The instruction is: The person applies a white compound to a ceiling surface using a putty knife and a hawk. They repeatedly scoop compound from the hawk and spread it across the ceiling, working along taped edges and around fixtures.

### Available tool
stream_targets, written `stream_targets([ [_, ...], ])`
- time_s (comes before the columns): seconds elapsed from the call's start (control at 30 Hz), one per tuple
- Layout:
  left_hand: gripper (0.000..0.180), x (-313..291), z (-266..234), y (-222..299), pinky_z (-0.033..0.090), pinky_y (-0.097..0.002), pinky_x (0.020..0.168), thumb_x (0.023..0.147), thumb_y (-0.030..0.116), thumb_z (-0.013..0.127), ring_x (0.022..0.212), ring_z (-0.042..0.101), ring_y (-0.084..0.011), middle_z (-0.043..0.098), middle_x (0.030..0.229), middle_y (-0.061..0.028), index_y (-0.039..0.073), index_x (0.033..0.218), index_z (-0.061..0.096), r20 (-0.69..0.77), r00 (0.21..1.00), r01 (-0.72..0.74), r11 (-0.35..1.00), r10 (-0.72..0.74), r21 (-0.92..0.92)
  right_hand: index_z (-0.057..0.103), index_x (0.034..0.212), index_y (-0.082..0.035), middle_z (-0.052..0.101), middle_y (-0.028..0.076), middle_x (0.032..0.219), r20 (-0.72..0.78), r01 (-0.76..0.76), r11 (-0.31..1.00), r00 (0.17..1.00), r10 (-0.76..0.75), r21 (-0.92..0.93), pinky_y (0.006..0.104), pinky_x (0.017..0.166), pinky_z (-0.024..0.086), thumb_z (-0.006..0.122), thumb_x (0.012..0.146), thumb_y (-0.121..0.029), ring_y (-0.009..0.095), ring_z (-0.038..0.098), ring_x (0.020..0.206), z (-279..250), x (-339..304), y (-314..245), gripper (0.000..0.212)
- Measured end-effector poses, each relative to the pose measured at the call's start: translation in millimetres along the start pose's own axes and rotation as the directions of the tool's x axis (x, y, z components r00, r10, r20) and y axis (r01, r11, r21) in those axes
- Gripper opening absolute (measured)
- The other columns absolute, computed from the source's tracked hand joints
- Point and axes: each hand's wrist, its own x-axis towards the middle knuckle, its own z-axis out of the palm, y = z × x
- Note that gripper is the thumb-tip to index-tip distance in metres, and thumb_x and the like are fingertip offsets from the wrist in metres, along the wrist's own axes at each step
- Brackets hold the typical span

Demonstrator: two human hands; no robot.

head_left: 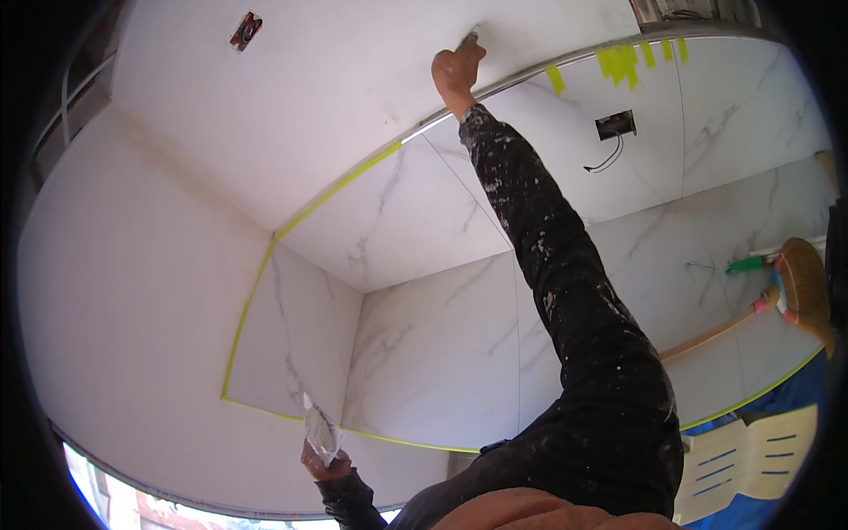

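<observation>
My right arm, in a dark paint-spattered sleeve, stretches up to the white wall (353,79). There my right hand (457,72) is closed around a small scraper (470,37), seen nearly edge-on, its blade against the wall. A faint grey smudge shows beside it. Low on the left, my left hand (327,464) grips a putty knife (321,433) whose blade is coated with white paste and points up. The handle is mostly hidden by the fingers. Yellow-green tape (340,188) runs along the edge between the white wall and the grey-veined marble-look panels (433,344).
An open electrical box (246,32) sits in the wall at upper left. Another box (616,124) with a loose black wire is in the marble-look panels. More yellow tape strips (618,66) hang at upper right. A broom (802,287) and a cream plastic stool (751,459) are at the right.
</observation>
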Motion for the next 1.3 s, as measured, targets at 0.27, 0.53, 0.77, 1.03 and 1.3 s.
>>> stream_targets([
  [0.27,0.067,-31,-44,-35,0.061,-0.0344,0.063,0.077,0.02,0.065,0.101,0.059,-0.0204,0.055,0.123,-0.0125,0.004,0.136,0.036,0.064,0.993,-0.118,0.947,0.104,0.299,0.007,0.135,0.019,0.038,0.032,0.124,-0.161,-0.338,0.938,0.924,0.347,0.08,0.0308,0.083,0.049,0.058,0.084,-0.021,0.034,0.057,0.103,-34,7,14,0.082],
  [0.53,0.068,1,12,29,0.06,-0.0356,0.066,0.076,0.016,0.068,0.103,0.058,-0.0224,0.054,0.124,-0.0126,-0.001,0.134,0.036,0.174,0.972,0.234,0.606,-0.156,-0.761,0.009,0.134,0.021,0.035,0.032,0.115,-0.141,-0.093,0.995,0.985,0.098,0.042,0.0386,0.082,0.054,0.062,0.074,-0.015,0.04,0.059,0.095,32,49,-36,0.088],
  [0.77,0.067,3,22,34,0.056,-0.0369,0.072,0.077,0.034,0.06,0.089,0.062,-0.0287,0.059,0.111,-0.0172,-0.009,0.125,0.044,0.052,0.992,0.129,0.842,-0.119,-0.525,0.028,0.132,0.015,0.04,0.027,0.119,-0.195,0.154,0.985,0.966,-0.167,-0.082,0.0436,0.093,0.04,0.051,0.075,-0.013,0.041,0.044,0.112,-22,3,14,0.067],
  [1.03,0.067,-6,-2,6,0.055,-0.0353,0.073,0.077,0.035,0.058,0.084,0.063,-0.0261,0.056,0.112,-0.0179,-0.011,0.124,0.041,0.005,1.0,0.025,1.0,-0.025,-0.016,0.022,0.135,0.013,0.04,0.025,0.115,-0.164,-0.227,0.937,0.968,0.188,-0.265,0.0448,0.086,0.049,0.062,0.077,-0.02,0.035,0.057,0.09,-52,89,32,0.078],
  [1.3,0.075,16,49,47,0.059,-0.0298,0.064,0.073,0.018,0.072,0.095,0.061,-0.0186,0.056,0.12,-0.0117,-0.004,0.134,0.034,0.212,0.972,0.23,0.625,-0.105,-0.746,0.023,0.135,0.015,0.038,0.03,0.121,-0.038,0.197,0.967,0.98,-0.193,0.161,0.0434,0.101,0.036,0.05,0.076,-0.013,0.042,0.04,0.116,-16,-17,-5,0.07],
])
